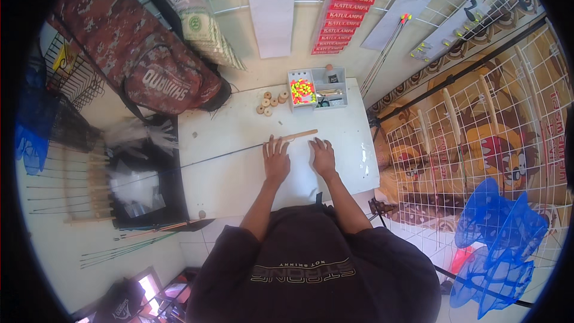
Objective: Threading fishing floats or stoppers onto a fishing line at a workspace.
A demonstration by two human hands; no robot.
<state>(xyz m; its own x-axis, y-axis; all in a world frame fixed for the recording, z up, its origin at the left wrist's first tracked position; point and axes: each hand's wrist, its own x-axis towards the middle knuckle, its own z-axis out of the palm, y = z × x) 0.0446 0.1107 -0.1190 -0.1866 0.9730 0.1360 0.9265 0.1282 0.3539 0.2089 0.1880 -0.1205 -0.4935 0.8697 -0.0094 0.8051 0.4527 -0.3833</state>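
A thin fishing rod with a pale wooden handle [303, 134] lies across the white table, its dark shaft [224, 155] running off to the left. My left hand [277, 160] lies palm down with fingers spread, the fingertips at the rod where handle and shaft meet. Just below the handle's right end, my right hand [323, 157] rests on the table, its fingers bent a little and apart, holding nothing that I can see. Whether any right fingertip touches the handle, I cannot tell.
Beyond the rod stand several round cork pieces [266, 103] and a compartment box [335, 103] with bright beads or floats. A camouflage rod bag [152, 63] leans at the back left. Clear plastic bags [134, 188] lie left of the table [221, 194]; blue nets [499, 215] hang at right.
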